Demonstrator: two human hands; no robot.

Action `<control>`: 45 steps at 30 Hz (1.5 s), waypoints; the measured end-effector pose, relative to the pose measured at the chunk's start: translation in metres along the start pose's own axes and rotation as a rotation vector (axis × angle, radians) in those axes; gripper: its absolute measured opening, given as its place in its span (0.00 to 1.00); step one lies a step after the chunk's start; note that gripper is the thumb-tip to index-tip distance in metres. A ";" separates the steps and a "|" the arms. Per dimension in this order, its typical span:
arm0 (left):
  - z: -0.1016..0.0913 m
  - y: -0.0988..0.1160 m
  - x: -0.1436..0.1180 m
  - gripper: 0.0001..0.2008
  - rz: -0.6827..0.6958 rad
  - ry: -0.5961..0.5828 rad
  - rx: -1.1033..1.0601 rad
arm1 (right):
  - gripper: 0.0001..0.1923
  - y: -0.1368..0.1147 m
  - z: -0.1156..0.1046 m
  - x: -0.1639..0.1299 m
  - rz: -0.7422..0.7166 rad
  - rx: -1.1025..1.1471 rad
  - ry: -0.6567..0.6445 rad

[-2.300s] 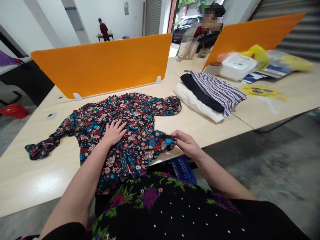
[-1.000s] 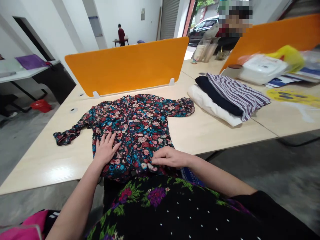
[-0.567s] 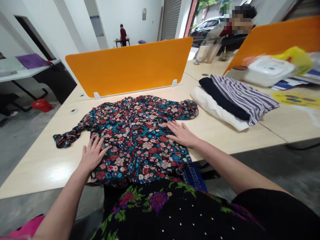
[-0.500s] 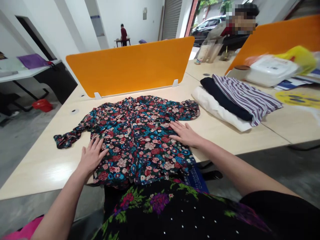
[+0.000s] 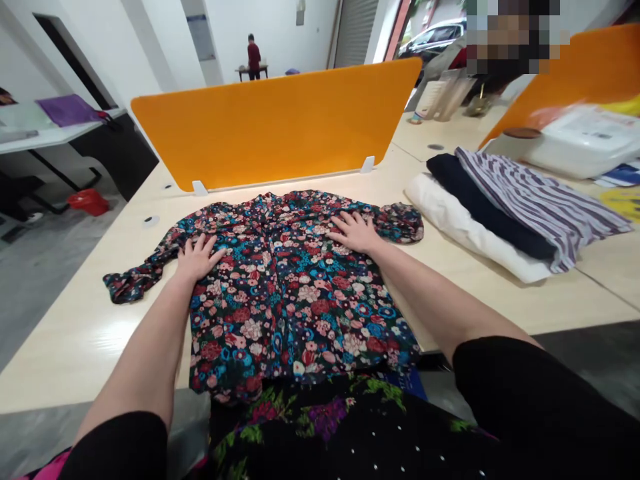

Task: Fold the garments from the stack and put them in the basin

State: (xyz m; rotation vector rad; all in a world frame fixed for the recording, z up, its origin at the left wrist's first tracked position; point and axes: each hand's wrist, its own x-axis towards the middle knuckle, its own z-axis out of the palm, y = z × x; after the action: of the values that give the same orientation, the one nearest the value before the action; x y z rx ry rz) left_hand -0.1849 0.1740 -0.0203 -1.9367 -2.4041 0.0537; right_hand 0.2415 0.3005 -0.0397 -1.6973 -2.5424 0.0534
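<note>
Sleeve at left: blouse lies spread face-up on the table, and its left sleeve trails out rumpled, not yet folded in.
Left hand: your left hand rests flat, fingers spread, on the blouse's left shoulder, gripping nothing.
Body of the blouse: it looks mostly smoothed, though the hem hangs over the near table edge.
Right hand: your right hand presses flat and open near the right shoulder, also gripping nothing.
Sleeve at right: the right sleeve sits bunched beside that hand.
Stack at right: folded clothes lie apart; by my judgement the flattening is nearly done and no fold is made.
</note>
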 end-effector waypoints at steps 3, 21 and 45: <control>-0.003 -0.008 0.023 0.34 -0.026 -0.043 -0.016 | 0.38 0.012 0.003 0.029 -0.001 0.011 -0.001; -0.021 0.031 -0.173 0.23 -0.227 0.179 -0.100 | 0.32 -0.020 0.003 -0.059 -0.258 0.011 0.047; -0.017 0.036 -0.237 0.16 -0.426 0.333 -1.259 | 0.31 -0.021 0.004 -0.054 -0.248 0.037 0.079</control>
State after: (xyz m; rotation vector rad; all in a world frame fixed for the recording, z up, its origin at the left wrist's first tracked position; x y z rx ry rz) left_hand -0.0982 -0.0501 -0.0101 -1.2904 -2.6910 -1.9890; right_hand 0.2421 0.2423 -0.0447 -1.3311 -2.6520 0.0163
